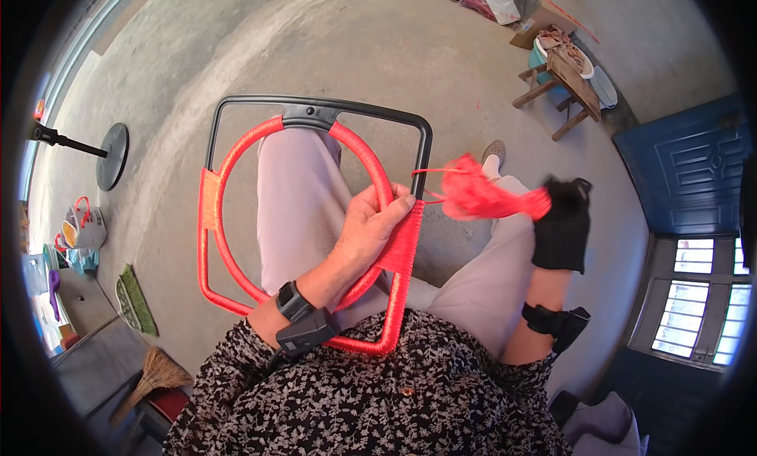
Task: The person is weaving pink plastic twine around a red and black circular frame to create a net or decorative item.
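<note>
1. Red cord [477,192] first: it's a loose bundle just right of the frame [400,247], with thin strands running back to the frame's right bar.
2. Left hand [371,219] is bare, pinching the frame's right side where the wrapped bar meets the ring [367,152], thumb laid on the bar.
3. Right hand [561,223], in a black glove, is well off the frame's right side and looks balled up around the end of the cord. Too blurry to tell single fingers, sorry.
4. Frame itself is over the left thigh, lower edge at the patterned shirt [378,385]. Top bar's plain black; the ring and lower parts are mostly wrapped in red. Pale trousers [300,196] show through the ring.
5. Farther out, a wooden stool [569,81] is beyond the frame to the right, with a blue door [686,164] farther right of the frame.
6. Left of the frame: a round-based black stand [114,156], plus a straw broom [154,381] lower down.
</note>
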Action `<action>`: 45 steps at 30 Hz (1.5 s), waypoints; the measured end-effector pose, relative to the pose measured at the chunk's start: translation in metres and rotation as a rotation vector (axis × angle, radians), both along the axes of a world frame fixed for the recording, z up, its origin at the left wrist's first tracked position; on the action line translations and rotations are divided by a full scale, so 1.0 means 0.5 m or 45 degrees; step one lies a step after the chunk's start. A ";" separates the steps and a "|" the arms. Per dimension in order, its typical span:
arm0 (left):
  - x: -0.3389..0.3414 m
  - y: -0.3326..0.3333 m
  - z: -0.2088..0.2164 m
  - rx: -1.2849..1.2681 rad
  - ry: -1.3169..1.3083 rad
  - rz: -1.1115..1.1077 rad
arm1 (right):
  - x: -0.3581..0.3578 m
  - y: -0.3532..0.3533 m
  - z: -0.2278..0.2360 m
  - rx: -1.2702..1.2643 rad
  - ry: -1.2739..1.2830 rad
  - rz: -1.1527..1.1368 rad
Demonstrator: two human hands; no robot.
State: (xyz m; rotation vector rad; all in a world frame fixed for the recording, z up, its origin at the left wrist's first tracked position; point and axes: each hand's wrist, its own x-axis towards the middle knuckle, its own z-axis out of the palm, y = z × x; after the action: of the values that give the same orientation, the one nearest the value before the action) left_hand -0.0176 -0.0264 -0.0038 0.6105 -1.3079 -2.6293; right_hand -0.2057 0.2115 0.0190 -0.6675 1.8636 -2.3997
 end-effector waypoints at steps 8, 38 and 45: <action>0.002 -0.003 0.018 0.166 -0.014 -0.017 | 0.102 -0.089 0.031 0.177 -0.721 0.440; 0.069 -0.102 0.216 0.408 0.497 0.154 | 0.196 -0.299 -0.215 1.221 0.037 1.000; 0.080 -0.099 0.251 0.224 0.826 -0.060 | 0.210 -0.324 -0.228 0.978 -0.691 1.109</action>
State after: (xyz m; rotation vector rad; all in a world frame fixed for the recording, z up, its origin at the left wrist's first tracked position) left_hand 0.0224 -0.0761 0.1219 -0.2578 -0.9023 -2.6427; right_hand -0.1006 0.0497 -0.0950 -0.5068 1.5719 -1.0673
